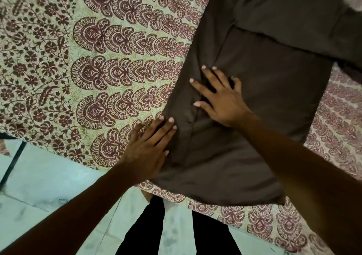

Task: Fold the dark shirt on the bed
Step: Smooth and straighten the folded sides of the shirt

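Flat on the bed (117,58), dark shirt (264,98), left hand (148,147), right hand (221,100) pressing, fingers spread.

Bare bedspread (98,62) left of shirt (264,98)

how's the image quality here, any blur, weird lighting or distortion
Head view: dim, greenish-tinted light; the dark shirt loses fold detail in shadow; wide-angle lens bends the bedspread edges; left hand and right hand are slightly soft.
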{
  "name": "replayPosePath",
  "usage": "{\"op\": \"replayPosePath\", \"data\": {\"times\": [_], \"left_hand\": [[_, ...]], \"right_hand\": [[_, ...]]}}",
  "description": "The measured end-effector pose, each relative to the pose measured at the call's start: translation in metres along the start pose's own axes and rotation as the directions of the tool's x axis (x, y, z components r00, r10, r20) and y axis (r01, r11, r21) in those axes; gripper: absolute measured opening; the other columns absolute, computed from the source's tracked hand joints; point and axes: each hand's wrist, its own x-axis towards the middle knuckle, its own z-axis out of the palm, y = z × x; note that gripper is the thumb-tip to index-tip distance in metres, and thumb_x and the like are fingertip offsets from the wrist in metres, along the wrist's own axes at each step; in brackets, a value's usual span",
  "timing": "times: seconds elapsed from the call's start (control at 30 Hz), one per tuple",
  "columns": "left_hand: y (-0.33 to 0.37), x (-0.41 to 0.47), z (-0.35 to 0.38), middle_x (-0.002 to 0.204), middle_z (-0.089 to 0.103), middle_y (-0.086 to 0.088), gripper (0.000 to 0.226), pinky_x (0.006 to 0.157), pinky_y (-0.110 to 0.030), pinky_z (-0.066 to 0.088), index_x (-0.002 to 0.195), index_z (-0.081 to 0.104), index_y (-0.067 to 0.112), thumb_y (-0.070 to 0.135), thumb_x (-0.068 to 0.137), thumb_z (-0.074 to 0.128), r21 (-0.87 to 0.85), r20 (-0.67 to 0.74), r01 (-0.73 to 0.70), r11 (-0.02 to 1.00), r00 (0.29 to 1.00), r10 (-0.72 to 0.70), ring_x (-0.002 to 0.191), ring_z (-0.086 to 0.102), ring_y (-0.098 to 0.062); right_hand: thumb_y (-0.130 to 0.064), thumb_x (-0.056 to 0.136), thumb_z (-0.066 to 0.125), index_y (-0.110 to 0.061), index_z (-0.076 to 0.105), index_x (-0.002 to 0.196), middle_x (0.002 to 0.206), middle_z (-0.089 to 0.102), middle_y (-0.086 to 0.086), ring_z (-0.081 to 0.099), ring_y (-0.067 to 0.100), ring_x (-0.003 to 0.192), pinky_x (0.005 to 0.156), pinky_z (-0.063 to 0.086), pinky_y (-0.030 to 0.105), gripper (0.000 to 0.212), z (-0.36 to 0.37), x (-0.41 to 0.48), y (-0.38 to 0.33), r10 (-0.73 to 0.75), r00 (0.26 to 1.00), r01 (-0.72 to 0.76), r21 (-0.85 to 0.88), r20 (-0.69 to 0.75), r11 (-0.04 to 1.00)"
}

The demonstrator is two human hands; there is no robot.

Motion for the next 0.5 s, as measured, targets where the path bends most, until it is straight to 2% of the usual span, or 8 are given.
{"op": "replayPosePath", "data": {"times": [0.1, 0.17, 0.2, 0.23, 0.3, 0.37, 0.43, 0.5], "left_hand": [[-0.007, 0.006, -0.009, 0.16, 0.045, 0.003, 0.058, 0.105, -0.054, 0.033, 0.15, 0.052, 0.024, 0.047, 0.096, 0.048, -0.004, -0.009, -0.051, 0.999, 0.999, 0.051, 0.144, 0.045, -0.024], [-0.004, 0.021, -0.018, 0.139, 0.061, -0.002, 0.044, 0.095, -0.05, 0.037, 0.131, 0.065, 0.02, 0.044, 0.099, 0.048, -0.031, -0.106, -0.094, 0.995, 0.99, 0.09, 0.121, 0.06, -0.029], [-0.002, 0.032, -0.022, 0.136, 0.061, -0.003, 0.042, 0.094, -0.048, 0.038, 0.129, 0.065, 0.018, 0.044, 0.099, 0.048, -0.046, -0.136, -0.101, 0.994, 0.986, 0.094, 0.117, 0.062, -0.03], [0.001, 0.044, -0.025, 0.143, 0.056, -0.004, 0.048, 0.096, -0.048, 0.038, 0.135, 0.061, 0.018, 0.047, 0.098, 0.05, -0.059, -0.134, -0.091, 0.994, 0.988, 0.083, 0.123, 0.059, -0.03], [0.002, 0.064, -0.027, 0.169, 0.027, -0.001, 0.081, 0.109, -0.049, 0.034, 0.156, 0.039, 0.019, 0.062, 0.089, 0.053, -0.059, -0.033, -0.05, 0.997, 0.998, 0.048, 0.15, 0.036, -0.025], [-0.002, 0.074, -0.024, 0.174, 0.003, 0.004, 0.105, 0.117, -0.054, 0.028, 0.165, 0.018, 0.022, 0.078, 0.082, 0.05, -0.04, 0.086, -0.048, 0.998, 0.995, 0.051, 0.16, 0.011, -0.019], [-0.005, 0.078, -0.024, 0.174, -0.001, 0.008, 0.115, 0.117, -0.057, 0.025, 0.165, 0.012, 0.026, 0.086, 0.074, 0.05, -0.019, 0.179, -0.029, 0.999, 0.983, 0.032, 0.16, 0.006, -0.017], [-0.006, 0.084, -0.029, 0.172, 0.013, 0.009, 0.113, 0.113, -0.057, 0.025, 0.163, 0.023, 0.03, 0.086, 0.069, 0.053, -0.024, 0.206, -0.009, 1.0, 0.978, 0.014, 0.156, 0.022, -0.022]], "right_hand": [[-0.071, 0.102, 0.027, -0.037, 0.025, 0.163, 0.175, 0.012, 0.005, 0.014, 0.029, 0.16, 0.111, 0.029, 0.063, 0.07, -0.012, 0.02, 0.018, 0.021, 0.999, -0.021, 0.008, -0.033, 1.0], [-0.071, 0.103, 0.029, -0.031, 0.022, 0.165, 0.175, 0.013, 0.004, 0.015, 0.026, 0.161, 0.112, 0.028, 0.061, 0.074, -0.013, 0.03, 0.024, -0.1, 0.994, 0.099, -0.011, -0.037, 0.995], [-0.071, 0.102, 0.03, -0.03, 0.021, 0.166, 0.175, 0.012, 0.003, 0.015, 0.024, 0.161, 0.113, 0.027, 0.06, 0.076, -0.011, 0.035, 0.026, -0.179, 0.984, 0.178, -0.025, -0.017, 0.984], [-0.071, 0.102, 0.03, -0.03, 0.019, 0.166, 0.175, 0.011, 0.002, 0.015, 0.023, 0.161, 0.115, 0.025, 0.06, 0.076, -0.009, 0.039, 0.029, -0.253, 0.967, 0.253, -0.039, 0.013, 0.967], [-0.072, 0.102, 0.027, -0.033, 0.016, 0.166, 0.176, 0.008, 0.0, 0.013, 0.021, 0.161, 0.115, 0.023, 0.062, 0.076, -0.006, 0.047, 0.039, -0.309, 0.95, 0.312, -0.046, 0.049, 0.949], [-0.074, 0.101, 0.023, -0.036, 0.016, 0.166, 0.176, 0.005, -0.001, 0.01, 0.019, 0.162, 0.115, 0.023, 0.065, 0.076, -0.007, 0.056, 0.055, -0.205, 0.978, 0.205, -0.022, 0.031, 0.978], [-0.075, 0.099, 0.02, -0.037, 0.015, 0.166, 0.176, 0.004, -0.001, 0.008, 0.019, 0.162, 0.115, 0.023, 0.068, 0.076, -0.011, 0.066, 0.07, -0.056, 0.998, 0.056, 0.01, 0.007, 0.998], [-0.077, 0.099, 0.021, -0.036, 0.015, 0.166, 0.176, 0.004, 0.001, 0.007, 0.024, 0.162, 0.116, 0.022, 0.069, 0.078, -0.015, 0.075, 0.078, -0.002, 1.0, 0.002, 0.021, -0.007, 1.0]]}}
